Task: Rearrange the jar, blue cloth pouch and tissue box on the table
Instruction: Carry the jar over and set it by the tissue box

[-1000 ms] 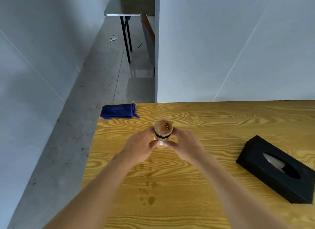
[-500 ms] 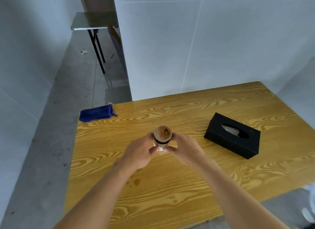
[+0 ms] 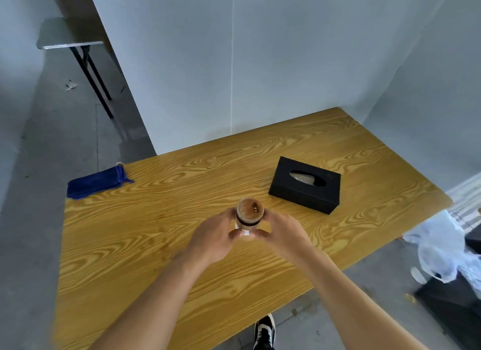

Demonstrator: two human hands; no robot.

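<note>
Near the frame's centre, the left hand [image 3: 214,239] and right hand [image 3: 282,232] clasp the jar [image 3: 249,214] upright; a loose grip or tilt could drop it onto the table [image 3: 182,193].

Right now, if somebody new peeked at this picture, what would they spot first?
Probably the two hands, left hand and right hand, wrapped around a small jar with a wooden lid, in the middle of the yellow wooden table. Next comes the black tissue box just right of the jar, then the blue pouch at the far left corner.
</note>
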